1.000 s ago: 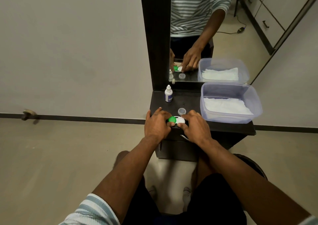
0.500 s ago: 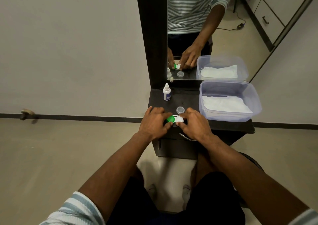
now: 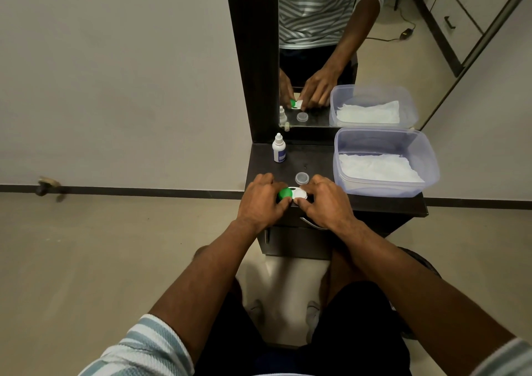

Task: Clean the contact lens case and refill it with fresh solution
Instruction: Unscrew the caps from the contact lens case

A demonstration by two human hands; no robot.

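Note:
The contact lens case (image 3: 293, 193) lies near the front edge of the dark shelf (image 3: 316, 157), with a green cap on its left well and a white cap on its right well. My left hand (image 3: 263, 200) grips the green cap between thumb and fingers. My right hand (image 3: 326, 200) holds the white-capped side. A small clear round cap (image 3: 301, 178) rests just behind the case. A little white solution bottle (image 3: 279, 152) with a blue label stands upright at the shelf's back left.
A clear plastic tub (image 3: 383, 137) holding white tissue (image 3: 377, 167) fills the shelf's right side. A mirror (image 3: 331, 44) rises behind the shelf and reflects the hands and objects. A drawer handle (image 3: 312, 223) sits under the front edge. My knees are below.
Both hands stay on the case. The view has shifted slightly; the grip on the two caps looks almost the same.

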